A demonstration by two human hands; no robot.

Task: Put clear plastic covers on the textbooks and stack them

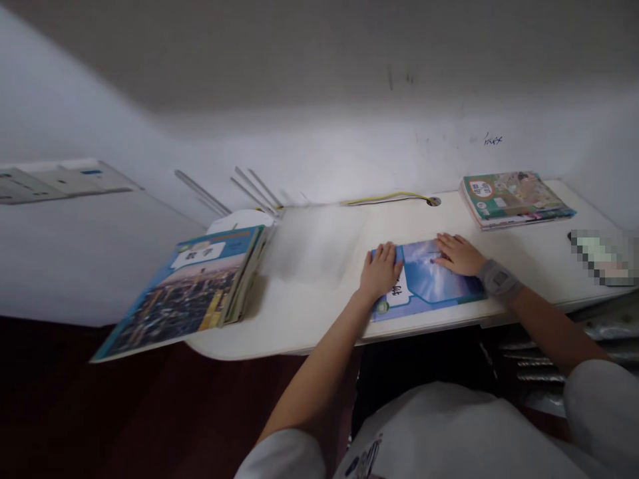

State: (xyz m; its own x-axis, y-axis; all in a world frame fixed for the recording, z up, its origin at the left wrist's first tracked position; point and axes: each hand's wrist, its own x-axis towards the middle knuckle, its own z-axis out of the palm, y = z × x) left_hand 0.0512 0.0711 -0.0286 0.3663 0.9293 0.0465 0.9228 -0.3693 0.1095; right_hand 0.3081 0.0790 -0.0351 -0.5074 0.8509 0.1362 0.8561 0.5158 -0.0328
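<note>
A blue-covered book point(428, 281) lies flat on the white desk point(309, 326) near its front edge, with a white label and a sky picture on the cover. My left hand point(381, 270) rests on the book's left edge, and my right hand point(458, 255) lies flat on its upper right part, with a grey band around the wrist. Neither hand visibly grips the book. To the left, a thick stack of books point(194, 286) with a city picture on top juts past the desk's edge. Another stack of books point(514, 199) lies at the far right.
A yellow cable point(389, 197) runs along the back of the desk into a round grommet point(433, 201). A pixelated object point(604, 256) sits at the right edge. Thin rods point(254, 189) stand behind the left end, against the white wall point(319, 146).
</note>
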